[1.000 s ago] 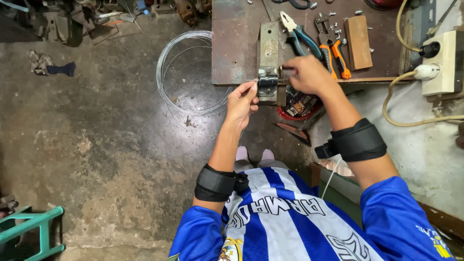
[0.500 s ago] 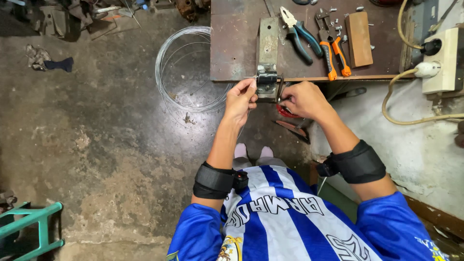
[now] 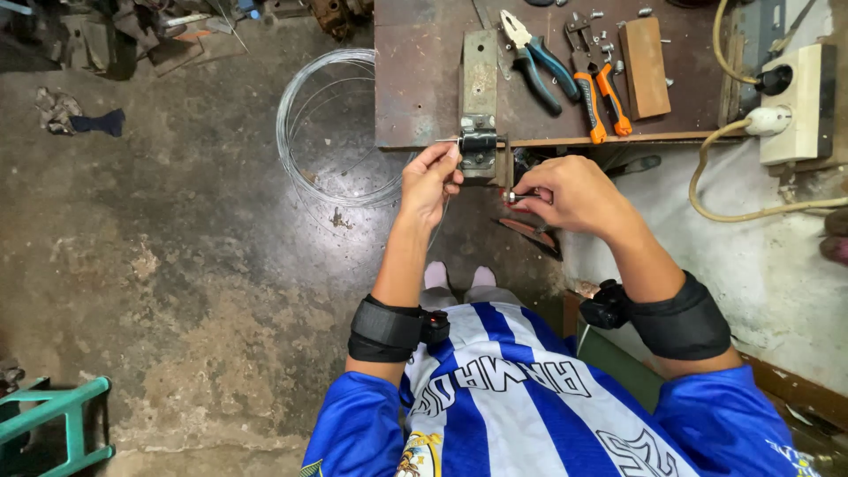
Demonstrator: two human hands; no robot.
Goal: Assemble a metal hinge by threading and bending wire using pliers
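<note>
**Kid:** Pinched tight, that's how the left hand (image 3: 430, 179) looks. Its fingertips are closed on a thin wire (image 3: 444, 140) right beside the little metal clamp (image 3: 479, 150).

**Helper:** Yes. And the right hand (image 3: 565, 193) is curled shut too, holding a small shiny bit (image 3: 513, 196) between thumb and finger. I can't tell what the bit is; it's too tiny.

**Kid:** Where is the clamp?

**Helper:** It hangs at the front edge of the brown bench (image 3: 415, 88), just past both hands, at the end of a flat metal bar (image 3: 480, 75).

**Kid:** How do you do this well?

**Helper:** I think you keep the wire straight and close to the clamp, so it doesn't bend. Hold the small bit firmly, because it could drop to the floor.

**Kid:** What's farther away?

**Helper:** Blue pliers (image 3: 534, 57) and orange pliers (image 3: 596, 93) lie on the bench, next to a wood block (image 3: 644, 67). A big wire coil (image 3: 331, 128) rests on the floor, to the left.
</note>
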